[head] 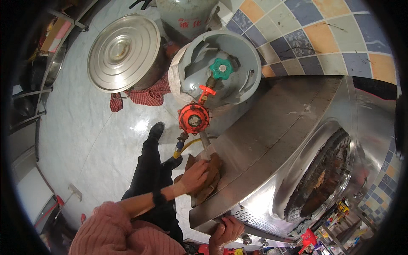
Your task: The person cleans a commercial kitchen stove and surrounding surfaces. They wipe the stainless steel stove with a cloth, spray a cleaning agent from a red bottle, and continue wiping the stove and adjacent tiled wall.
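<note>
My left hand, with a black band on its wrist, presses a crumpled brown cloth against the side of a stainless-steel stove. My right hand curls its fingers over the stove's lower front edge, near the knobs. Beyond the left hand, a red gas regulator is fitted to a grey gas cylinder with a green valve handwheel. A yellow hose leads from the regulator towards the stove. The large burner well on the stove top is blackened and greasy.
A big lidded metal pot stands on the floor beside a red checked cloth. Another gas cylinder stands behind. Tiled wall borders the stove; shelving with pans lines the left. My feet are near the hose.
</note>
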Motion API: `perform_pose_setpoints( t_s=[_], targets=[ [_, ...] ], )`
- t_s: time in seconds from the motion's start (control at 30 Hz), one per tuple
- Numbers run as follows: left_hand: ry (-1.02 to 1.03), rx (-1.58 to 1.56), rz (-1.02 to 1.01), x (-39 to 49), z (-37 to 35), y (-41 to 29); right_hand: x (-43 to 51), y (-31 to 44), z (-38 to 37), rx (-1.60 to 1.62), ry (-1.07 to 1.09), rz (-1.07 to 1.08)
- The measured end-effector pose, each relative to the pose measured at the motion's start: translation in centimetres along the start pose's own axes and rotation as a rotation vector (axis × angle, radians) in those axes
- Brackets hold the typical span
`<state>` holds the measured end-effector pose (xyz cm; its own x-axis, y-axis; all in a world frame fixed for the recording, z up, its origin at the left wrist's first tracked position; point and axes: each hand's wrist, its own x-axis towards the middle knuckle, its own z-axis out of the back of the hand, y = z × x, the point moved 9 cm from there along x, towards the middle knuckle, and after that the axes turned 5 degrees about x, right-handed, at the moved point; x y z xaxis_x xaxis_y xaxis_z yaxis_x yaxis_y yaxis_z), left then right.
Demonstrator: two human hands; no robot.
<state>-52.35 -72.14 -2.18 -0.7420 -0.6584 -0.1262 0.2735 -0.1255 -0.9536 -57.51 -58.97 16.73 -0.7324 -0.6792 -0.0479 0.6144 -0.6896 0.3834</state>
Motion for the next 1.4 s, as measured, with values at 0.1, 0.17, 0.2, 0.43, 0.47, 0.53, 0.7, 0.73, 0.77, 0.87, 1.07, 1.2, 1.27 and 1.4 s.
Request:
perform_pose_setpoints(
  t_s=[0.1, 0.17, 0.2, 0.43, 0.47, 0.53, 0.7, 0.73, 0.77, 0.87, 1.07, 1.2, 1.27, 1.4],
  targets=[
    [-0.017, 0.114, 0.116, 2.6, -2.9, 7.3, 0.1, 0.3, -0.2, 0.021, 0.011, 0.025],
    [0.124, 0.213, 0.232, 2.8, -5.9, 16.1, -0.4, 0.8, -0.3, 0.061, 0.017, 0.054],
    [0.212, 0.279, 0.293, 1.3, -7.0, 20.5, -0.5, 1.2, -0.4, 0.06, 0.068, 0.052],
    [0.109, 0.007, -0.093, 0.0, -1.5, 0.6, 0.1, -0.2, 0.0, 0.02, 0.022, -0.008],
    [0.072, -0.038, -0.121, 0.4, 0.2, -3.6, 0.0, -0.6, 0.0, 0.016, 0.016, -0.015],
    [-0.014, -0.115, -0.175, 1.7, 3.2, -11.3, -0.2, -0.6, -0.1, 0.015, 0.014, -0.01],
    [-0.043, -0.016, -0.329, 9.6, 1.2, -13.0, -0.5, -0.3, -0.1, 0.023, -0.009, 0.015],
    [-0.042, -0.006, -0.352, 11.8, 0.0, -11.7, -0.7, -0.2, -0.1, 0.02, -0.007, 0.021],
    [-0.049, 0.017, -0.366, 13.3, -0.8, -9.7, -0.9, 0.2, -0.3, 0.029, 0.006, 0.036],
    [0.002, 0.078, -0.26, 16.0, -2.9, -5.4, -0.8, 0.5, -0.2, 0.024, -0.014, 0.072],
    [0.231, 0.206, -0.089, 9.6, -3.1, -3.1, -0.5, 0.1, 0.5, 0.058, -0.074, 0.101],
    [0.156, -0.169, -0.03, 2.1, 1.8, -8.7, -0.4, 0.6, 1.1, 0.067, -0.117, 0.142],
    [0.104, -0.065, -0.051, -1.0, 3.5, -13.3, -0.7, 0.2, 1.0, 0.009, -0.13, 0.155],
    [0.037, 0.364, -0.301, -1.5, 3.6, -18.3, -1.0, -0.5, -0.8, -0.21, -0.066, 0.168]
  ],
)
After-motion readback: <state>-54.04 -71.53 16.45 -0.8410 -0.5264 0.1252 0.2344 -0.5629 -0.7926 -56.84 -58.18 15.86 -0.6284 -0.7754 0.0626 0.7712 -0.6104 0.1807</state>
